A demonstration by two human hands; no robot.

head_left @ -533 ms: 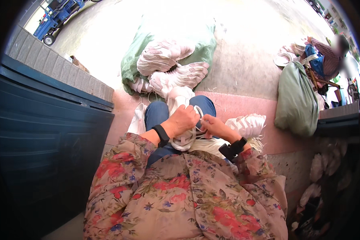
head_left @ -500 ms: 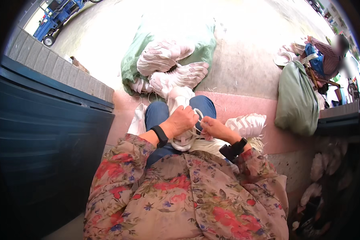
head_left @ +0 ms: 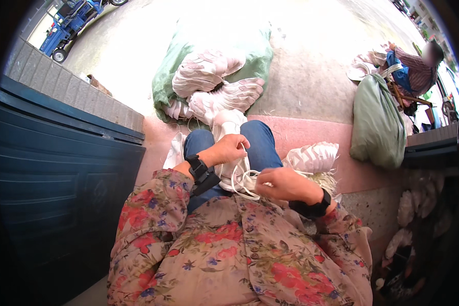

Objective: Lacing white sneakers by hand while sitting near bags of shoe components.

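Between my knees lies a string of white pieces that look like shoe uppers [head_left: 229, 118]. Over its near end, a white lace [head_left: 238, 179] hangs in loose loops. My left hand [head_left: 226, 150] is above the pieces, with thumb and forefinger pinched on the lace. Lower and to the right, my right hand [head_left: 283, 184] is beside the loops; its fingers are curled in and slightly blurred, so what they hold is hidden. A black strap goes round each wrist.
Ahead, a green sack [head_left: 166, 76] carries bundled white uppers [head_left: 206, 71]. Another bundle [head_left: 313, 157] lies right of my knee. A full green sack [head_left: 377, 125] stands at right, near a seated person [head_left: 418, 71]. A dark blue door panel [head_left: 66, 188] borders the left.
My hands have moved apart: the left slightly left, the right toward me and to the right. The lace between them now lies in wider, looser loops.
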